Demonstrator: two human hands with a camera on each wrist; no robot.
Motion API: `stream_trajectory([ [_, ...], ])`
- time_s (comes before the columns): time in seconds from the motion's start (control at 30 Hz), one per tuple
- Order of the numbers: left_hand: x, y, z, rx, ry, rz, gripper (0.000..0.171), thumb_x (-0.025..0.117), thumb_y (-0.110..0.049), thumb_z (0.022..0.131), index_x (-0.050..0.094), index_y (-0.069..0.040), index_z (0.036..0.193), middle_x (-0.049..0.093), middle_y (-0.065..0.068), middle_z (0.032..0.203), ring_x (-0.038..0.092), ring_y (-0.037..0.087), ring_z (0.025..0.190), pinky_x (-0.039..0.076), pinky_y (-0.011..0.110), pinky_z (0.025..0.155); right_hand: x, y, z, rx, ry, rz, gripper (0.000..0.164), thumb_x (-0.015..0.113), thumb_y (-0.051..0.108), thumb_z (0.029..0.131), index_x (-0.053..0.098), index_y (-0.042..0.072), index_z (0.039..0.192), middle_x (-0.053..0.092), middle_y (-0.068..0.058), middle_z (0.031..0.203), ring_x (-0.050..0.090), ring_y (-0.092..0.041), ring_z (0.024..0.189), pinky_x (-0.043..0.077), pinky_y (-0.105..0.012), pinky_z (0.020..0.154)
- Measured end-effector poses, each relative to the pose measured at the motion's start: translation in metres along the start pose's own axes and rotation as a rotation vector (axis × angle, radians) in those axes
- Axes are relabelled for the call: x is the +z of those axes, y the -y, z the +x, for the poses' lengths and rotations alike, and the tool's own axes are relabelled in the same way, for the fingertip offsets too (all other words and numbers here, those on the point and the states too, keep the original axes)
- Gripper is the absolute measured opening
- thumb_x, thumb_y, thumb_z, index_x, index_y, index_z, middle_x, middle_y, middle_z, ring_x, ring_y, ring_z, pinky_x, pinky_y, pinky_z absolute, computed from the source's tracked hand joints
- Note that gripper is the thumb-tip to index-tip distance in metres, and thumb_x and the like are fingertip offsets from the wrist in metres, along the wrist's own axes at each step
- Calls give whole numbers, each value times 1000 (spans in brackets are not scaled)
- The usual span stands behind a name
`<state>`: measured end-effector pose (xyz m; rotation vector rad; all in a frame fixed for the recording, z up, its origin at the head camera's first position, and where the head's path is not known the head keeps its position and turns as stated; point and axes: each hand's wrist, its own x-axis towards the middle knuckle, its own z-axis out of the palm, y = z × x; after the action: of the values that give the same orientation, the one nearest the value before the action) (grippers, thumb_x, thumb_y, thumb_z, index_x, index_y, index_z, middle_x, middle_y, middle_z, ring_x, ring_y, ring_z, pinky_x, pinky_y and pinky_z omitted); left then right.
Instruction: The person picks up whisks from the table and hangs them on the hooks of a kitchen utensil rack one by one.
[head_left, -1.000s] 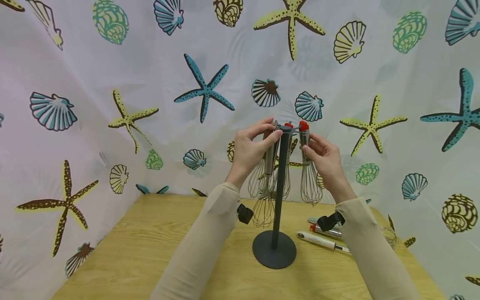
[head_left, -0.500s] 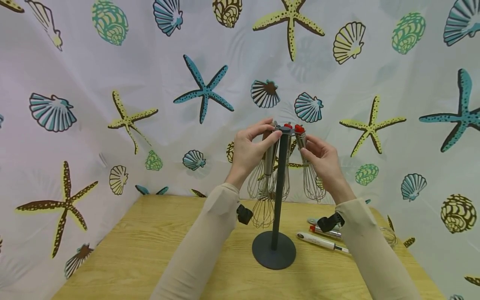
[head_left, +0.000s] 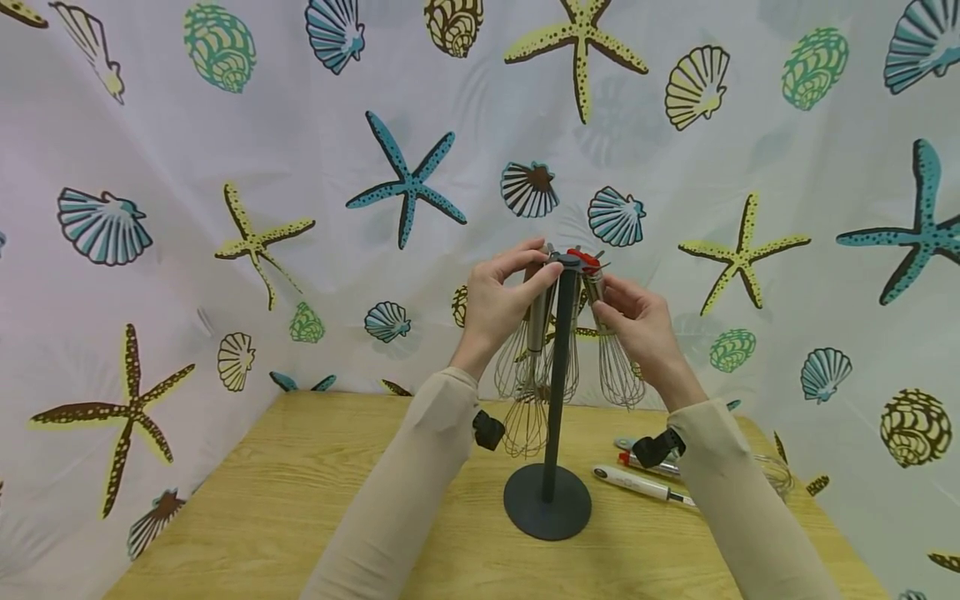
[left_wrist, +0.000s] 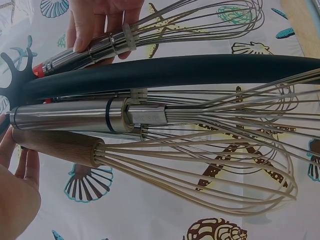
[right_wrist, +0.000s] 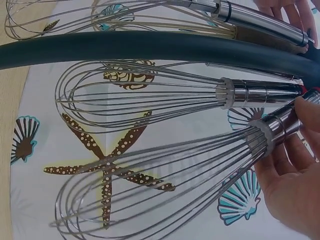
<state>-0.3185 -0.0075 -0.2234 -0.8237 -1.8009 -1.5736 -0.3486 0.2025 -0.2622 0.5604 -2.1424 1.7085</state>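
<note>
A dark whisk stand (head_left: 558, 375) rises from a round base, its hooked top level with both hands. My left hand (head_left: 498, 296) grips that top, thumb at the front and fingers behind. My right hand (head_left: 645, 321) holds a metal whisk (right_wrist: 270, 130) with a red end by its handle; it tilts, red end against the hooks at the right. Hanging on the stand are a wooden-handled whisk (left_wrist: 60, 147), a steel-handled whisk (left_wrist: 70, 116) beside the left fingers, and another metal whisk (right_wrist: 265, 92) behind the pole. The pole partly hides the rear whisks.
Right of the base, a white-handled utensil (head_left: 630, 482) lies on the wooden table (head_left: 300, 500). Beyond it lie a red-ended metal handle (head_left: 660, 465) and wire loops (head_left: 776, 477), partly covered by the right forearm. A patterned curtain (head_left: 420, 67) hangs behind.
My right hand has shifted slightly left with the whisk, which went from upright to tilted, its red end now over the stand's top. The left hand has stayed in place.
</note>
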Motion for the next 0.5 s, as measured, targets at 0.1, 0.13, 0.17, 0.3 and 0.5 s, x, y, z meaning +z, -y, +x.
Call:
stream_trajectory([
  [0.1, 0, 1, 0, -1, -2, 2, 27, 71, -14, 91, 71, 5, 110, 61, 14, 135, 51, 22, 133, 41, 40, 110, 1, 0, -1, -3, 2, 1, 50, 59, 10, 98, 46, 7, 146, 54, -18, 142, 56, -21, 125, 48, -15, 89],
  [0.13, 0, 1, 0, -1, -2, 4, 27, 71, -13, 91, 71, 5, 110, 61, 13, 135, 51, 21, 133, 41, 39, 110, 1, 0, -1, -4, 5, 5, 50, 60, 10, 98, 46, 7, 146, 54, -17, 142, 56, -20, 124, 49, -16, 89],
  [0.17, 0, 0, 0, -1, -3, 6, 27, 70, -13, 91, 71, 5, 110, 62, 12, 135, 51, 20, 133, 41, 39, 110, 1, -1, -1, -5, 7, 9, 50, 60, 10, 98, 47, 8, 146, 54, -17, 142, 57, -19, 123, 49, -17, 90],
  [0.3, 0, -1, -1, 1, 1, 10, 27, 70, -13, 91, 71, 6, 110, 61, 13, 135, 51, 23, 133, 41, 40, 110, 3, -3, -2, -8, 15, 30, 49, 62, 11, 97, 49, 9, 145, 57, -15, 140, 61, -12, 116, 49, -23, 94],
  [0.5, 2, 16, 5, 5, 2, -1, 28, 71, -15, 91, 71, 4, 111, 60, 14, 137, 50, 25, 134, 40, 42, 111, 5, -5, -1, -17, 18, 55, 50, 64, 14, 96, 50, 10, 144, 61, -16, 134, 64, -5, 105, 51, -23, 90],
])
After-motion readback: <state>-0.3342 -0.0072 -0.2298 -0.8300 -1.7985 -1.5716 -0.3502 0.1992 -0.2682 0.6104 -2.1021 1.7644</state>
